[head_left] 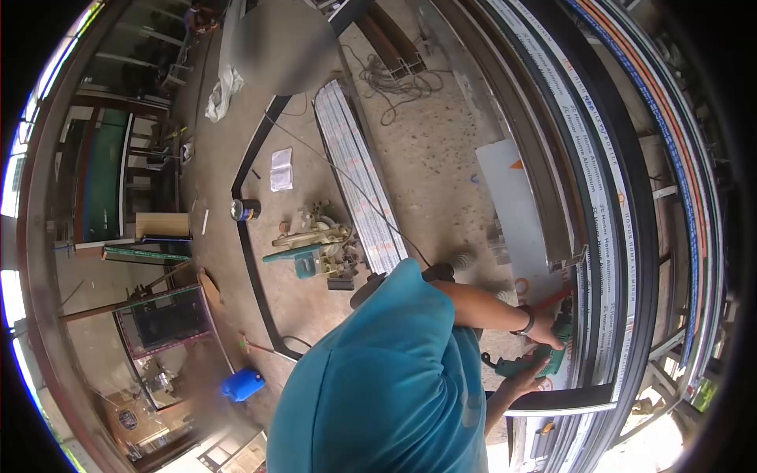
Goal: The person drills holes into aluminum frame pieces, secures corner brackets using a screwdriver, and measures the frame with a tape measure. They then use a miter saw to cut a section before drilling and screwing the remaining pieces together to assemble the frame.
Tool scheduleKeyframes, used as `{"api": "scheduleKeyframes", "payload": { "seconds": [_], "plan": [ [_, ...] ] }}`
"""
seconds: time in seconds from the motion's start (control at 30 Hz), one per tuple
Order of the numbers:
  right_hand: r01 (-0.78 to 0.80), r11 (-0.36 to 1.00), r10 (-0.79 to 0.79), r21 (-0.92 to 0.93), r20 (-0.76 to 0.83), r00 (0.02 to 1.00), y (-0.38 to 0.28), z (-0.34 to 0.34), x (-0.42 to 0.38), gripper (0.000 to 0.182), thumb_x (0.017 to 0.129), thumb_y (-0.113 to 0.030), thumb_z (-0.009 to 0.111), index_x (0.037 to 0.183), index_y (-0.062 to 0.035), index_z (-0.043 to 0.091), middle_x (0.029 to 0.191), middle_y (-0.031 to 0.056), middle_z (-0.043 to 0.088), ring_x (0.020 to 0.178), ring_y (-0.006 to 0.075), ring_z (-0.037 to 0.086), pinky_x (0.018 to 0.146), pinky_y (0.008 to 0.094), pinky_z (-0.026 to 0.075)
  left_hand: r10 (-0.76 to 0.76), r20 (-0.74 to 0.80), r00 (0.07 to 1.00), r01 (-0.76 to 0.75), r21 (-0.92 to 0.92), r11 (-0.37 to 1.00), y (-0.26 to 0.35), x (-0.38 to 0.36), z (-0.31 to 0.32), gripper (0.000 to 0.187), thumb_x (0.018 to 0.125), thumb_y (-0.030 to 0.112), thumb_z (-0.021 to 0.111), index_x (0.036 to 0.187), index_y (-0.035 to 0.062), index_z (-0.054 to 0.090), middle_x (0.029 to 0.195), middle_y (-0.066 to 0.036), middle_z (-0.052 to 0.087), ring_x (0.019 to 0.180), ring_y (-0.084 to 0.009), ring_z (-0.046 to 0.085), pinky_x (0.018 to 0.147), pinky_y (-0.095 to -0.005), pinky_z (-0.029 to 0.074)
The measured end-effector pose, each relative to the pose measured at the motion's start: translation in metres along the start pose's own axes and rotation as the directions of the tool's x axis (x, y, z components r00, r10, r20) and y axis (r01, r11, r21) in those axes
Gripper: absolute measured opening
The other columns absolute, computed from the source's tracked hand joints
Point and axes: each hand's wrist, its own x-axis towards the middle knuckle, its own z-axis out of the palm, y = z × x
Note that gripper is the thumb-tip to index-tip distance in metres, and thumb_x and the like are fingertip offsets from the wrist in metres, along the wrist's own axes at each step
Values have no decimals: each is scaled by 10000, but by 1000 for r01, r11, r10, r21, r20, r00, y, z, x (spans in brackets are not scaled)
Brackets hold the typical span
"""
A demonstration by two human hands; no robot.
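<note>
A green electric drill [557, 361] is at the right, beside the long aluminium profiles, with its black end near a dark frame piece. My left hand [544, 331], with a dark band at the wrist, closes on the drill near its black end. Lower down, my right hand [522, 384] grips the green body from the near side. A black cord end shows at the drill's left. Under the drill lies a grey-white sheet [512, 205] with orange marks. My teal sleeve hides part of the floor and my right forearm.
Long wrapped aluminium profiles [595, 197] run along the right. A green-based saw machine [307, 248], a can [245, 210], a bundle of white profiles [359, 173] and a black frame [248, 260] lie on the floor. A blue container [243, 385] sits lower left. Another person [195, 17] is far off.
</note>
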Motion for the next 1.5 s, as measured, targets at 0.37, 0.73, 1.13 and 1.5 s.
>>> {"api": "scheduleKeyframes", "payload": {
  "seconds": [0.37,0.73,1.13,1.5],
  "plan": [
    [326,733,-565,597,270,779,-53,1,-31,849,946,-584,666,1493,11,408,1415,201,506,1241,277,572,960,432,532,713,-299,634,-741,28,671,104,-117,-17,817,684,384,914,1265,8,480,1065,-127,621,1011,-281,637,909,-409,525],
    [484,533,-673,694,1,739,-156,-188,29,718,994,-549,561,1426,20,484,1342,219,569,953,216,624,755,367,523,871,457,181,-959,278,54,338,-108,164,1004,719,644,762,1242,-173,499,1056,-316,676,986,-471,686,861,-463,568],
    [277,646,-271,711,-126,954,-27,-431,128,737,986,-547,544,1424,43,480,1264,238,624,719,178,617,568,301,482,692,663,285,-930,366,33,302,69,235,735,792,524,809,1200,-50,596,1113,-250,644,1064,-402,628,917,-460,525],
    [-108,785,-198,610,412,889,-18,-398,177,796,796,-490,826,1246,97,531,696,140,676,593,243,720,537,338,601,-223,564,795,-504,819,276,263,147,162,1017,740,586,863,1466,-5,463,1361,-258,601,1313,-380,568,1114,-453,448]
  ]
}}
